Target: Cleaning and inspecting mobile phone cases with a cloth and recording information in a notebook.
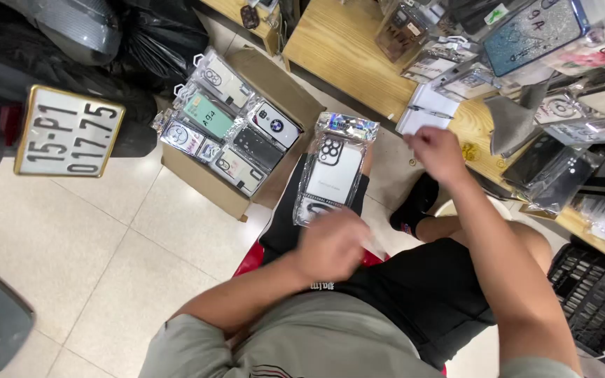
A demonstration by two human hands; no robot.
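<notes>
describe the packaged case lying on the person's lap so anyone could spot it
Start at the open cardboard box of phone cases on the tiled floor. Just right of it, above the left hand, lies a clear case in a glossy sleeve, alone on the lap rather than packed in rows.

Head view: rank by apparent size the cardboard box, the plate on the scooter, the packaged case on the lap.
1. cardboard box
2. plate on the scooter
3. packaged case on the lap, touched by the left hand
The last two look close, and the case sits nearer the camera, so their order is unsure.
</notes>
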